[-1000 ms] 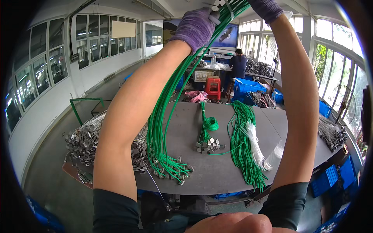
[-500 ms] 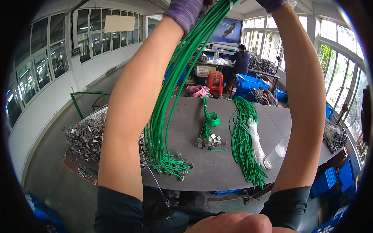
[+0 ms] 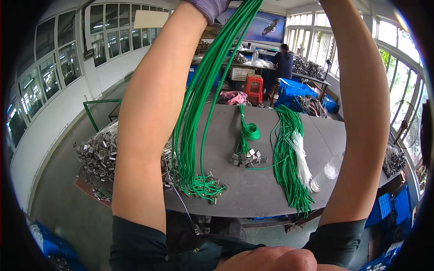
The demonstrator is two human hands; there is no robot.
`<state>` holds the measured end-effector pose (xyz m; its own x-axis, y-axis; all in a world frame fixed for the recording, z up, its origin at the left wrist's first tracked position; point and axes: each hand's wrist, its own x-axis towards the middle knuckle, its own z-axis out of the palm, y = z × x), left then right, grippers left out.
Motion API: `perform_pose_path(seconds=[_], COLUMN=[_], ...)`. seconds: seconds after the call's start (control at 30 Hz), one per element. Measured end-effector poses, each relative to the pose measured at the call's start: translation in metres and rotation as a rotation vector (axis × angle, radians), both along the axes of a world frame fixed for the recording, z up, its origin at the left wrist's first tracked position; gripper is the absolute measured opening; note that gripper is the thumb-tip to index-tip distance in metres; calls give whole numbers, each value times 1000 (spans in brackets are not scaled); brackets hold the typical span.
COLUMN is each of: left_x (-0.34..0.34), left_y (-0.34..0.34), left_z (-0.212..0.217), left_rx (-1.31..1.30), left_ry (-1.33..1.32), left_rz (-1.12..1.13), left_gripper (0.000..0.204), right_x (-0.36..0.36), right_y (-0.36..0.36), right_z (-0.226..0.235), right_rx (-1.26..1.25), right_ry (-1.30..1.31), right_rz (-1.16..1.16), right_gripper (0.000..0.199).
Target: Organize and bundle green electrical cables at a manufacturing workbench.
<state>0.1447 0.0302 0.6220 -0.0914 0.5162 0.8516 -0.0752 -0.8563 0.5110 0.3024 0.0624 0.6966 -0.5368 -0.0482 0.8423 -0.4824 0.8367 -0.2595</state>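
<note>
My left hand (image 3: 210, 8), in a purple glove, is at the top edge with its fingers cut off by the frame. Beside it a thick bundle of green cables (image 3: 203, 86) runs up out of the picture, and I cannot see what grips it there. The bundle's lower ends, with small metal connectors (image 3: 216, 189), rest on the grey table (image 3: 244, 194). My right forearm (image 3: 364, 95) rises past the top edge, and the right hand lies outside the frame.
A coiled green cable bundle (image 3: 250, 131) with metal pieces, loose green cables (image 3: 287, 158), white ties (image 3: 300, 156) and a clear plastic container (image 3: 324, 174) lie on the table. Metal connectors (image 3: 97, 153) are heaped left. A person (image 3: 283, 63) sits behind, near a red stool (image 3: 254, 88) and blue crate (image 3: 291, 90).
Both hands have risen, the right one passing out of the frame. The upper green bundle has moved up slightly with them. The view has also shifted a little.
</note>
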Motion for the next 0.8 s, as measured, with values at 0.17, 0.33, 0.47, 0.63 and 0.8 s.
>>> perform_pose_path(seconds=[0.17, 0.33, 0.47, 0.63, 0.8], left_x=[11, -2, 5, -17, -31], left_y=[3, 4, 2, -6, -16], left_z=[7, 4, -1, 0, 2], left_rx=[69, 173, 206, 178, 53], left_ry=[195, 62, 103, 170, 183], left_rz=[470, 379, 340, 250, 183], left_gripper=[14, 12, 12, 15, 20], right_x=[-6, -13, -4, -9, -16], right_y=[-23, -36, 9, 3, -20], right_z=[-3, -9, -4, -14, -44], right_rx=[306, 348, 905, 401, 148], right_ry=[-34, 15, 65, -102, 66], right_rz=[-114, -341, -622, -580, -412], right_gripper=[21, 26, 42, 29, 35])
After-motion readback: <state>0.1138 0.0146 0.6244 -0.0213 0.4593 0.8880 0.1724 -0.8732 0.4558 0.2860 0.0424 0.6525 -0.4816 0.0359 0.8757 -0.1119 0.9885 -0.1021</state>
